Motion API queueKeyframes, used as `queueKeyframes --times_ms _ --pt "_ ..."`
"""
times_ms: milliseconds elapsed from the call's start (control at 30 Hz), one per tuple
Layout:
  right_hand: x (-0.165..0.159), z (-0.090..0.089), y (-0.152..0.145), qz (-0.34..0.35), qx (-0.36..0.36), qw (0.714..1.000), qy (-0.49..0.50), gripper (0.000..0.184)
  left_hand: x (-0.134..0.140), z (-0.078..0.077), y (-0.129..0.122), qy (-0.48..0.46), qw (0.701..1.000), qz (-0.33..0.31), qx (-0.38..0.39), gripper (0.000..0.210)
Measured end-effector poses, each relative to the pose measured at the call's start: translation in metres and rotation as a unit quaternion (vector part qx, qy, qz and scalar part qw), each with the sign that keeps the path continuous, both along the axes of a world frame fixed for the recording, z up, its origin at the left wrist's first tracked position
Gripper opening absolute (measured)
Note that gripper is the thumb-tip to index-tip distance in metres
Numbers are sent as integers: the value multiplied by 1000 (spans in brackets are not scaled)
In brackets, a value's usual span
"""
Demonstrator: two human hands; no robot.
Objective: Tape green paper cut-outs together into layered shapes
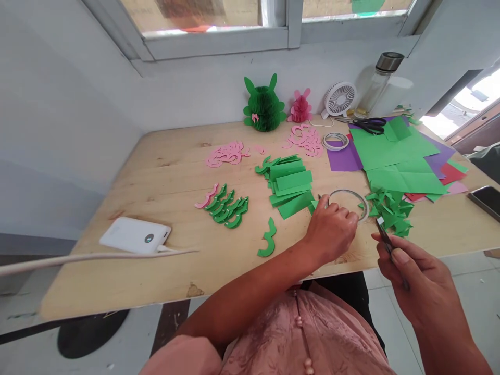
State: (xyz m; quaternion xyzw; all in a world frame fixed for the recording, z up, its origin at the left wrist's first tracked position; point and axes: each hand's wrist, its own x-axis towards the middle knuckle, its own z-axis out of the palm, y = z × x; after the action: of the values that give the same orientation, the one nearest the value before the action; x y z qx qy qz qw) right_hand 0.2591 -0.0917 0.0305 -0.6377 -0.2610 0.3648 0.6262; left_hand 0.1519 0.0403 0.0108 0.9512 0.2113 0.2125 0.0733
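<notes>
My left hand (332,229) is closed on a roll of double-sided tape (366,208), a thin ring tilted up off the table. Between the fingers and thumb of my right hand (417,273) is a pair of dark tweezers (385,235). A small white piece (380,221) sits at the tweezers' tips, just right of the roll. Behind them lies a heap of green paper scraps (394,211). Left of my left hand are stacked green paper strips (292,180), a single wavy green cutout (269,239) and a row of wavy green cutouts (226,207) with small white patches.
Pink paper cutouts (226,154) lie farther back. A green honeycomb paper figure (265,107), a pink one (300,107), a small fan (339,99) and a bottle (377,88) stand by the wall. Scissors (370,125) rest on coloured paper (390,148). A power bank (135,234) sits left.
</notes>
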Motion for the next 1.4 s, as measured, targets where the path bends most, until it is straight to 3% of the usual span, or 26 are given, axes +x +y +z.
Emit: queueKeyframes --times_ms 267,433,567,733,833,933,1000,1100,1267,1400 --pt "2 -2 -2 -6 -1 1000 -18 22 38 -16 11 26 999 -4 23 20" --pt "0 -5 -1 9 -1 999 -31 23 46 -21 16 49 999 -9 7 21" --pt "-3 -9 1 29 -19 999 -36 24 32 -16 14 34 999 -4 -10 19" --pt "-4 -17 4 49 -32 998 -13 28 -17 -9 5 -41 989 25 -137 20" --pt "-9 -18 8 70 -61 996 -17 28 -53 -5 -4 -146 948 79 -273 18" --pt "-21 -13 16 104 -97 988 -60 28 -82 2 -12 -255 856 142 -426 15" --pt "-29 -8 22 132 -114 979 -108 26 -96 6 -15 -303 795 149 -503 13" --pt "-39 -2 28 198 -115 956 -184 26 -110 11 -16 -328 739 143 -571 14" --pt "-45 -1 34 297 -89 901 -302 26 -124 10 -14 -334 709 149 -603 14" --pt "-47 -1 37 354 -91 865 -343 27 -131 8 -10 -304 719 148 -608 13"
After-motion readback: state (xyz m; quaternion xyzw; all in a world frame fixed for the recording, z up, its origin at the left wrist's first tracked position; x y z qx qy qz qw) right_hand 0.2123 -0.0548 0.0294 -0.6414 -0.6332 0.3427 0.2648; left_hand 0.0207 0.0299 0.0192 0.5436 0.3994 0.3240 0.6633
